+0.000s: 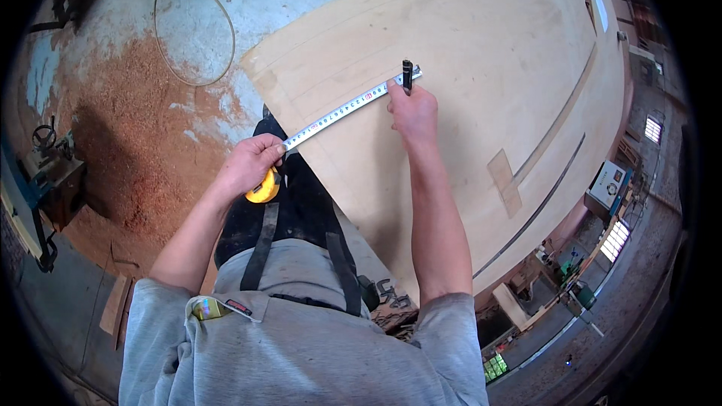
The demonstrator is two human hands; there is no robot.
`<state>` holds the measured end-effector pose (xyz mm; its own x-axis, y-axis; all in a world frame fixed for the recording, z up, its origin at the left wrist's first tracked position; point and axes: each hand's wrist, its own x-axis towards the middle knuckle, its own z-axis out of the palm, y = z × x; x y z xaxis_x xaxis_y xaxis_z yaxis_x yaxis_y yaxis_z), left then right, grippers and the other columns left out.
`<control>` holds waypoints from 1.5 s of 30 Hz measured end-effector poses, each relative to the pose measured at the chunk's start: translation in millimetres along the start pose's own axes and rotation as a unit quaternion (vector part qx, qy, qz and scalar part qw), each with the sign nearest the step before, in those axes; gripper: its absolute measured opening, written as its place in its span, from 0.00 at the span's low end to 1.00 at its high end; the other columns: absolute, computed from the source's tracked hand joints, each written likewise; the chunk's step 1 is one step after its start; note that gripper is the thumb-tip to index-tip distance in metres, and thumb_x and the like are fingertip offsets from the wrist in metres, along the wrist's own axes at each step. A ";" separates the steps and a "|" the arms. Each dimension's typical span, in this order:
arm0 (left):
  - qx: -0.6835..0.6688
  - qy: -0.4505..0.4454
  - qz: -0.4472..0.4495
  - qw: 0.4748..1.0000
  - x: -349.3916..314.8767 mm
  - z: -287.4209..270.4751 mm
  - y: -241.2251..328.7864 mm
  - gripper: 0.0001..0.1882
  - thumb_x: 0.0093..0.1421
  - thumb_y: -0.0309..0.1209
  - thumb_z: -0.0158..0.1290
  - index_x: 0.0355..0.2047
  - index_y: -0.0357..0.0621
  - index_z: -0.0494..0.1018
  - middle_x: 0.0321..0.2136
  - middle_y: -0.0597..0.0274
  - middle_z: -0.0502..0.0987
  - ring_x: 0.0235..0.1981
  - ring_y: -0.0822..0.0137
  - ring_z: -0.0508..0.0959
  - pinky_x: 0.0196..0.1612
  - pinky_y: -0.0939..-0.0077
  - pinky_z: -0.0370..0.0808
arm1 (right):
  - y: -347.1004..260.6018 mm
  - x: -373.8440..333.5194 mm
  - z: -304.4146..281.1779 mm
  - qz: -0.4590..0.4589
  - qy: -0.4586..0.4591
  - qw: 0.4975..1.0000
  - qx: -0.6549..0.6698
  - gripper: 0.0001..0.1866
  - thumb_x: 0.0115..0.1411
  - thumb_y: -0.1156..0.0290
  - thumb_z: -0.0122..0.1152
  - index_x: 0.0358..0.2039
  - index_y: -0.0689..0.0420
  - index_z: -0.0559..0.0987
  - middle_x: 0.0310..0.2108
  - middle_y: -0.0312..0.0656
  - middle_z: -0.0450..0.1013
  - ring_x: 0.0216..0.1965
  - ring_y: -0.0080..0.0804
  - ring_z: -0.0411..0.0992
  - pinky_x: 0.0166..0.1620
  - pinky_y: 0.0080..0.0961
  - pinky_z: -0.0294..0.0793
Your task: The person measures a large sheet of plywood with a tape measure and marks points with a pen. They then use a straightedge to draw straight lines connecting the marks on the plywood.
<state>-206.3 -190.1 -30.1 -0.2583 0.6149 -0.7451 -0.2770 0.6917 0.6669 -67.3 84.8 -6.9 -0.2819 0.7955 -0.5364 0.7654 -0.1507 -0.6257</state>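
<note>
My left hand is closed round a tape measure with a yellow case, at the near left edge of a large plywood sheet. From the hand, the white tape blade stretches out over the wood, up and to the right. My right hand is closed near the blade's far end, with the thumb against it. A black marker-like pen stands up out of this hand. Its lower part is hidden by the fingers.
A wooden T-shaped square and a long thin dark strip lie on the sheet's right. Sawdust and a looped hose cover floor at left, beside a machine with a handwheel. Benches with tools line the right.
</note>
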 end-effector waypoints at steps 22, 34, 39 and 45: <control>0.022 -0.011 -0.030 0.999 9.0 -0.8 11.5 0.08 0.70 0.28 0.48 0.40 0.38 0.76 0.24 0.73 0.71 0.27 0.79 0.72 0.33 0.82 0.71 | -26.1 4.7 -12.9 -0.091 -0.103 0.929 0.344 0.19 0.72 0.62 0.50 0.46 0.69 0.73 0.26 0.43 0.75 0.30 0.31 0.77 0.42 0.35 0.81; 0.032 -0.006 -0.037 0.999 9.3 -1.4 17.8 0.08 0.70 0.28 0.49 0.39 0.38 0.76 0.23 0.72 0.72 0.26 0.79 0.71 0.33 0.82 0.71 | -17.2 18.6 8.1 -0.116 -0.107 0.947 0.279 0.13 0.68 0.70 0.55 0.41 0.70 0.77 0.25 0.42 0.74 0.30 0.31 0.75 0.45 0.40 0.83; 0.019 -0.011 -0.036 0.999 10.6 -1.7 14.0 0.08 0.70 0.29 0.49 0.39 0.37 0.76 0.23 0.72 0.72 0.26 0.79 0.71 0.33 0.82 0.71 | -13.4 20.0 10.9 -0.123 -0.101 0.943 0.292 0.13 0.68 0.70 0.55 0.41 0.70 0.77 0.26 0.43 0.74 0.30 0.30 0.75 0.45 0.41 0.83; 0.031 -0.008 -0.038 0.999 10.6 -2.1 16.2 0.09 0.70 0.29 0.50 0.40 0.37 0.77 0.23 0.71 0.72 0.27 0.79 0.72 0.33 0.82 0.71 | -7.7 23.0 11.6 -0.133 -0.108 0.941 0.292 0.14 0.69 0.69 0.55 0.43 0.70 0.76 0.27 0.45 0.75 0.31 0.33 0.76 0.46 0.41 0.82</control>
<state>-215.5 -173.1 -27.2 -0.2230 0.5651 -0.7943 -0.2378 0.7587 0.6065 -86.4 97.5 -21.0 -0.5778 0.7222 -0.3801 0.2213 -0.3097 -0.9247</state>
